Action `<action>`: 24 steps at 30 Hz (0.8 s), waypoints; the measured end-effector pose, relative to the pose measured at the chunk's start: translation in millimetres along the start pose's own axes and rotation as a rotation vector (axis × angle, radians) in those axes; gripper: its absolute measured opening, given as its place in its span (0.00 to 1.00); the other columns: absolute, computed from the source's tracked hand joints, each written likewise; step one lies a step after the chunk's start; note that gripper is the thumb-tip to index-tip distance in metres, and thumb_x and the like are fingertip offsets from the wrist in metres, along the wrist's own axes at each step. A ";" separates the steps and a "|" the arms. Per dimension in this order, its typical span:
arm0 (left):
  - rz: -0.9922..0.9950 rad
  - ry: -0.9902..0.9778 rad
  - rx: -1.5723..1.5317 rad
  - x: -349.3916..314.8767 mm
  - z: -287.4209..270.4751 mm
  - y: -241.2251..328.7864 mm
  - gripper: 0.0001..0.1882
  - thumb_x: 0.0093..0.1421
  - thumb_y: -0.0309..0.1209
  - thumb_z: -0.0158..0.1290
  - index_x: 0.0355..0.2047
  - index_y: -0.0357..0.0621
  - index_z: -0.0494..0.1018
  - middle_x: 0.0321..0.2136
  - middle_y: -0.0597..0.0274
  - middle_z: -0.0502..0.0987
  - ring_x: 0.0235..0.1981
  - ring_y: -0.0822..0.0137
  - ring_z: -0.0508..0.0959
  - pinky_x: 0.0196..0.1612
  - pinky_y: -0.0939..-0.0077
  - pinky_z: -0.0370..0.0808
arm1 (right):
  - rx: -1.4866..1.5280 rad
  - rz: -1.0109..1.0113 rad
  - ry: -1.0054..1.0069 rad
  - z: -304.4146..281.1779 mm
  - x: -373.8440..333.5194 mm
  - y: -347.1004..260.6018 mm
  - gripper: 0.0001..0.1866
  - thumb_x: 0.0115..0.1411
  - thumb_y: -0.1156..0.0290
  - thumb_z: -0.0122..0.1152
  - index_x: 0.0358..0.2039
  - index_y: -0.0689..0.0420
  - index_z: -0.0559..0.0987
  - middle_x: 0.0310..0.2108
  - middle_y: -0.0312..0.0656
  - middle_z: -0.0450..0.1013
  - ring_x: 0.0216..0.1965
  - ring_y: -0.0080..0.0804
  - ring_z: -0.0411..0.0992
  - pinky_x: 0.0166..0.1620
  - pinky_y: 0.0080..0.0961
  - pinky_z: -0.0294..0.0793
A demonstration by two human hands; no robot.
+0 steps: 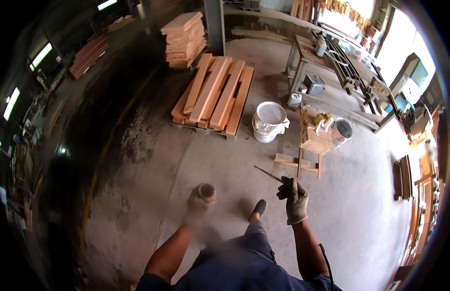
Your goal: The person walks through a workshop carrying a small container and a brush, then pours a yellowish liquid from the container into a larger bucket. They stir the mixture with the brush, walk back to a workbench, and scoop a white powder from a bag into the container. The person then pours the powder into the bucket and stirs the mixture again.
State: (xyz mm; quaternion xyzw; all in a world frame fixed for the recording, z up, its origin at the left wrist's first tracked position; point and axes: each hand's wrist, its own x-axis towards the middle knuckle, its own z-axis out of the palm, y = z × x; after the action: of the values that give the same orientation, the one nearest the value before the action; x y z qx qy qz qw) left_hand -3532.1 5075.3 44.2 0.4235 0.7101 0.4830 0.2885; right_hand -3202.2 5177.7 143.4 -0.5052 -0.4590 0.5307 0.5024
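right hand (297, 203) grips a thin stick (268, 173); left hand (197, 203) seemingly clasps a round container (207, 192).

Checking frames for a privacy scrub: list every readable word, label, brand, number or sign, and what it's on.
None readable.
White bucket: any print too small and blurred.
Can: same, unreadable.
Jug and bottle: any print too small.
Cup in left hand: no text seen; area blurred.
Stick in right hand: no text seen.
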 end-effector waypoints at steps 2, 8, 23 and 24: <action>0.057 -0.004 0.054 28.7 34.9 27.1 0.34 0.49 0.30 0.74 0.57 0.43 0.77 0.47 0.61 0.86 0.50 0.65 0.85 0.55 0.66 0.82 | 0.005 -0.014 0.041 -7.0 27.8 -6.1 0.27 0.78 0.51 0.56 0.53 0.67 0.85 0.30 0.42 0.81 0.26 0.26 0.78 0.32 0.24 0.79; 0.070 -0.162 0.003 113.3 152.9 62.1 0.31 0.55 0.32 0.75 0.58 0.40 0.78 0.50 0.53 0.85 0.52 0.60 0.86 0.54 0.66 0.83 | 0.101 0.133 0.186 -61.4 129.2 11.6 0.21 0.78 0.59 0.58 0.52 0.66 0.85 0.33 0.45 0.83 0.28 0.27 0.80 0.34 0.23 0.79; 0.488 -0.338 0.275 302.1 304.2 105.1 0.35 0.51 0.30 0.74 0.60 0.39 0.75 0.56 0.47 0.81 0.56 0.45 0.81 0.60 0.57 0.79 | 0.080 0.332 0.324 -93.2 293.8 36.8 0.22 0.78 0.57 0.58 0.56 0.65 0.83 0.36 0.44 0.83 0.31 0.26 0.81 0.36 0.23 0.81; 0.510 -0.343 0.279 316.8 307.5 102.1 0.35 0.51 0.30 0.75 0.60 0.39 0.75 0.57 0.47 0.80 0.57 0.45 0.81 0.61 0.56 0.79 | 0.072 0.341 0.344 -88.3 301.9 39.6 0.22 0.78 0.57 0.59 0.55 0.65 0.83 0.36 0.44 0.83 0.30 0.26 0.80 0.36 0.23 0.80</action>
State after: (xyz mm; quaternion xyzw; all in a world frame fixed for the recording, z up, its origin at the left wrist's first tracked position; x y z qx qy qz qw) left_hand -3397.8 5507.8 26.1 0.6979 0.5816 0.3595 0.2131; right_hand -3112.3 5473.9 75.3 -0.6400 -0.2556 0.5302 0.4940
